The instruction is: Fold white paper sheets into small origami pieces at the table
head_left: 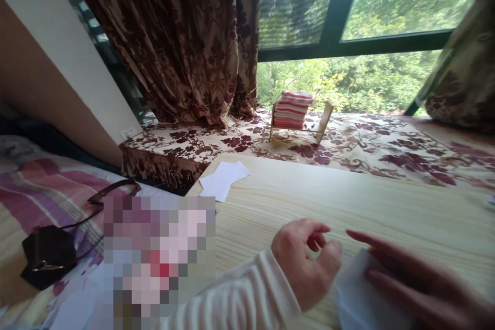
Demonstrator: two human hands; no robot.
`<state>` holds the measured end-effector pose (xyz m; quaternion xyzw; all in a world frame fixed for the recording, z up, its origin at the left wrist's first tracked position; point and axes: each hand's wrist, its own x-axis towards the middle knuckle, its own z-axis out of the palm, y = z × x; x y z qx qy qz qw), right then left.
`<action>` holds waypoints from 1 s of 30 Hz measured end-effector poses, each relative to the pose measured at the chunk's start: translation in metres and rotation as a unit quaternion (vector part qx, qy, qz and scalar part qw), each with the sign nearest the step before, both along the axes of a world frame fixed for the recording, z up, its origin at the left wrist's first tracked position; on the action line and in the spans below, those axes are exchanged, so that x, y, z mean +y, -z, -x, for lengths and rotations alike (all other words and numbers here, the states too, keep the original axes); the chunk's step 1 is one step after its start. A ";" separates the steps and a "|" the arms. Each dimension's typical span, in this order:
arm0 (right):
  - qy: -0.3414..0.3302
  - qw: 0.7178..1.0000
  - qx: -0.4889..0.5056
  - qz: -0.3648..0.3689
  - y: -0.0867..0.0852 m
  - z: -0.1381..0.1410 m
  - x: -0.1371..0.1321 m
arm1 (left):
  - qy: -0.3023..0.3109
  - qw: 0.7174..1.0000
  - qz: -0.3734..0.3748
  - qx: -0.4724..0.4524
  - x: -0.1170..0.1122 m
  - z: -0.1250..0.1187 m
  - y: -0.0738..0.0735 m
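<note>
Paper in work: one white sheet [350, 291], located at the near side of the pale wooden table [294, 188], running out of view at the lower edge. My right hand [417, 281] lies over it, fingers extended and blurred; whether they grip the sheet or merely rest on it I cannot tell. My left hand [305, 263] is half curled just beside the sheet, thumb and forefinger apart with a narrow gap, and I see nothing held in it.

Status, as I judge it: handling of the near sheet is under way and not finished, since both my hands are at it. Further white paper [224, 180] lies at the table's far left corner, flat and well apart from my hands, in angled outline; whether it is one folded piece or two overlapping I cannot determine. I would class it as set aside, though whether it is finished or waiting does not show. No completed article is identifiable in either place.

Surroundings: a small wooden rack [325, 122] bearing a stack of red-and-white striped cloth [293, 111] stands on the window ledge, untouched. A pixelated patch hides part of the table's left side.
</note>
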<state>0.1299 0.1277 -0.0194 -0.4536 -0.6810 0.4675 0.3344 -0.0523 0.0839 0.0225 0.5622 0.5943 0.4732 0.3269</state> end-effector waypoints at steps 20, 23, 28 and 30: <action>-0.038 0.982 0.178 0.048 -0.027 -0.011 0.025 | 0.020 0.989 0.095 -0.114 0.021 -0.020 0.000; -0.073 0.981 0.165 0.067 -0.029 -0.007 0.022 | 0.011 0.986 0.107 -0.129 0.020 -0.014 0.001; -0.031 0.996 0.078 0.018 -0.022 0.000 0.014 | 0.020 0.998 0.043 0.039 0.019 -0.009 0.004; -0.017 0.999 0.022 -0.045 -0.021 0.001 0.012 | 0.025 0.991 -0.029 0.130 0.020 -0.008 0.007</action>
